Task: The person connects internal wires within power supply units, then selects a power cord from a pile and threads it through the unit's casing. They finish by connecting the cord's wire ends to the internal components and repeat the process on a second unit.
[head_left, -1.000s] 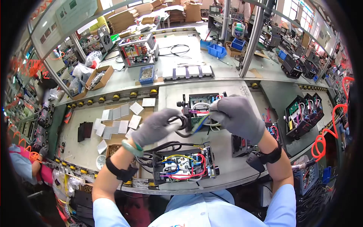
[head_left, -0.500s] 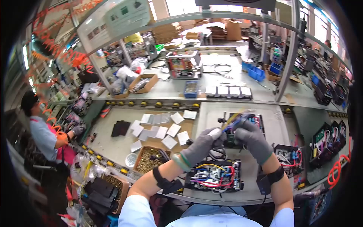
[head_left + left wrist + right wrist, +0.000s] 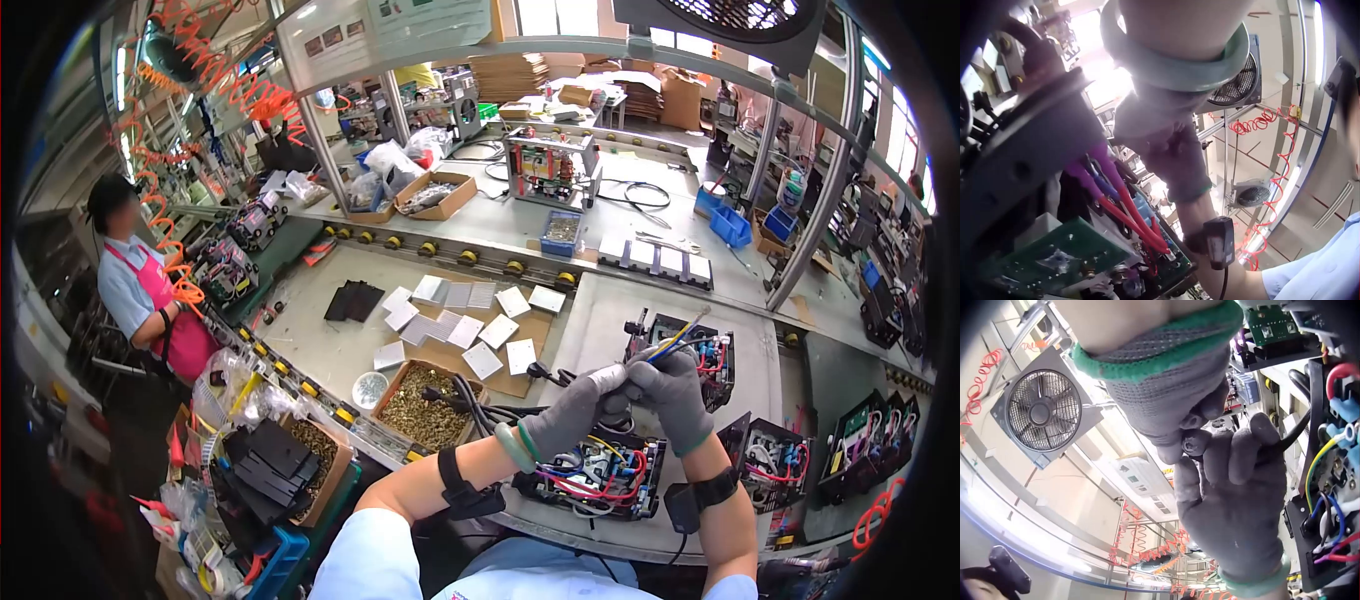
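Both hands wear grey gloves and meet above the workbench (image 3: 560, 350). My left hand (image 3: 575, 410) has its fingers curled round a black cable (image 3: 1288, 440), seen in the right wrist view. Right against it, my right hand (image 3: 668, 395) pinches the same cable near its end, fingertips touching the left hand's. Loose blue and yellow wires (image 3: 680, 335) stick up beyond the right hand. Below the hands sits an open black device (image 3: 600, 480) with red, blue and yellow wiring. Another open device (image 3: 715, 360) stands behind the right hand.
White plates (image 3: 480, 360) lie scattered on cardboard to the left. A carton of small brass-coloured parts (image 3: 420, 425) stands nearer, with black cables (image 3: 470, 395) over its edge. More open devices (image 3: 775, 460) are at the right. A person (image 3: 140, 280) stands at far left.
The head view has swung left. My hands have come together on the cable, which earlier hung looped between them over the rear device; its coloured wires now point up past the right hand.
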`<control>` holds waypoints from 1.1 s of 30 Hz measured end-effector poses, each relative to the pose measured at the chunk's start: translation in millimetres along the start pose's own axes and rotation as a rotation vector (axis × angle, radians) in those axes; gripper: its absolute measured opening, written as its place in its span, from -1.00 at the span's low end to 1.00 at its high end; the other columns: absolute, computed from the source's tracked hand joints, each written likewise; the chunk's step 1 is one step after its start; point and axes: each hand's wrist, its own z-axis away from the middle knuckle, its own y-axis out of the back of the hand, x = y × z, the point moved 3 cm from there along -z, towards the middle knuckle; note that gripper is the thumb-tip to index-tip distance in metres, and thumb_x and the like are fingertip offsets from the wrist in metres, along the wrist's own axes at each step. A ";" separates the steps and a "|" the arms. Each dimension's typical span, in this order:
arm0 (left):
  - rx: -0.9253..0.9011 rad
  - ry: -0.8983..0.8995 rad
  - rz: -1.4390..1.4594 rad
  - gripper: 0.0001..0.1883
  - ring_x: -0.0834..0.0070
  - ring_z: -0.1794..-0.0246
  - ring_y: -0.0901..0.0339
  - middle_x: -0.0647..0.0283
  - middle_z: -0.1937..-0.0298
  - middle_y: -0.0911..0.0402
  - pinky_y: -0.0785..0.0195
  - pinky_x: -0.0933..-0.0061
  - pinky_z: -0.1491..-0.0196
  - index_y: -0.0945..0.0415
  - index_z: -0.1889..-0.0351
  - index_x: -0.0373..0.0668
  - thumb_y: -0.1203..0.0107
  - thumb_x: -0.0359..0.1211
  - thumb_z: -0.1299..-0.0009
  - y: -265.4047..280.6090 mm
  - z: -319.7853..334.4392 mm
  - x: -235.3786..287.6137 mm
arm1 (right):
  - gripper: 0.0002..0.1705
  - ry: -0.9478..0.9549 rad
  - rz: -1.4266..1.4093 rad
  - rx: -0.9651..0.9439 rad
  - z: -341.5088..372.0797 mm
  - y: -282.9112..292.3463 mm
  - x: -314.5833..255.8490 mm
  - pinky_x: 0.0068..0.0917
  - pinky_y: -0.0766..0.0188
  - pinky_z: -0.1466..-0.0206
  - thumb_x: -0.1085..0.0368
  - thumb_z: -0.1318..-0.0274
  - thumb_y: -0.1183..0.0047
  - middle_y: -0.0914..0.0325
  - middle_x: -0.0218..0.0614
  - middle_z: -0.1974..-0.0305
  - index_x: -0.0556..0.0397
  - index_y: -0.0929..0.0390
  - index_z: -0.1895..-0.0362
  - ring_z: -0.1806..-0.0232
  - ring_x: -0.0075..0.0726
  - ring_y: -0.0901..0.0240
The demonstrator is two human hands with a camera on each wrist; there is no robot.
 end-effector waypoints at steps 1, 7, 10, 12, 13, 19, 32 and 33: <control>-0.019 0.026 0.054 -0.74 0.64 0.42 -0.27 0.41 0.44 -0.39 -0.25 0.54 0.28 -0.49 0.06 -0.24 0.10 -0.26 -0.52 1.2 0.9 -2.5 | -0.83 -0.052 -0.046 0.015 0.7 2.6 5.7 -0.62 -0.46 0.31 0.35 -0.10 -0.28 -0.65 -0.37 0.38 0.16 -0.65 0.23 0.41 -0.57 -0.51; -0.026 0.009 -0.072 -0.48 0.69 0.36 -0.40 0.40 0.29 -0.53 -0.34 0.60 0.23 -0.37 -0.31 -0.29 0.09 -0.45 -0.34 2.5 13.8 3.8 | -0.83 0.046 -0.073 -0.061 4.7 -13.9 -5.7 -0.52 -0.52 0.10 0.48 -0.03 -0.24 -0.65 -0.39 0.31 0.16 -0.65 0.21 0.26 -0.52 -0.57; -0.140 0.027 0.088 -0.55 0.70 0.34 -0.48 0.39 0.30 -0.53 -0.36 0.64 0.20 -0.42 -0.23 -0.22 0.03 -0.44 -0.35 -1.6 16.5 5.6 | -0.89 -0.055 0.024 -0.012 3.3 -21.4 -10.0 -0.55 -0.48 0.12 0.46 -0.09 -0.16 -0.63 -0.40 0.33 0.16 -0.65 0.25 0.26 -0.55 -0.54; 0.047 0.057 -0.092 -0.78 0.68 0.33 -0.46 0.44 0.33 -0.40 -0.38 0.60 0.18 -0.44 0.07 -0.14 -0.01 -0.34 -0.35 -6.3 13.6 -0.9 | -0.89 -0.014 0.047 0.075 0.7 -20.3 -8.8 -0.61 -0.38 0.32 0.38 -0.15 -0.14 -0.58 -0.45 0.44 0.17 -0.65 0.32 0.41 -0.63 -0.46; -0.036 0.021 -0.075 -0.82 0.63 0.24 -0.53 0.41 0.28 -0.45 -0.44 0.54 0.06 -0.44 0.11 -0.14 -0.05 -0.34 -0.36 -5.0 14.8 -0.9 | -0.82 -0.022 0.065 0.181 -0.2 -15.4 -12.9 -0.63 -0.19 0.51 0.30 -0.19 -0.13 -0.48 -0.52 0.56 0.17 -0.65 0.37 0.56 -0.70 -0.33; 0.117 -0.133 -0.689 -0.79 0.61 0.22 -0.57 0.26 0.28 -0.62 -0.45 0.53 0.11 -0.45 0.13 -0.31 -0.08 -0.32 -0.52 -22.4 22.7 14.1 | -0.69 -0.002 -0.120 0.340 6.1 20.4 -29.4 -0.69 -0.07 0.61 0.10 -0.30 -0.18 -0.37 -0.63 0.59 0.03 -0.62 0.41 0.63 -0.78 -0.18; 0.288 -0.186 -0.481 -0.73 0.72 0.56 -0.38 0.48 0.59 -0.33 -0.41 0.60 0.44 -0.55 0.17 -0.20 0.06 -0.22 -0.60 -63.6 14.1 20.2 | -0.73 0.133 -0.220 0.320 19.0 19.2 -32.5 -0.68 -0.17 0.56 0.11 -0.35 -0.10 -0.42 -0.58 0.55 0.06 -0.60 0.25 0.57 -0.76 -0.24; 0.287 -0.185 -0.465 -0.73 0.72 0.61 -0.31 0.48 0.61 -0.30 -0.38 0.58 0.46 -0.53 0.19 -0.22 0.07 -0.22 -0.60 -63.6 15.1 18.9 | -0.70 0.136 -0.389 0.365 18.1 22.2 -28.9 -0.69 -0.14 0.57 0.08 -0.38 -0.05 -0.42 -0.55 0.52 0.06 -0.57 0.21 0.57 -0.74 -0.23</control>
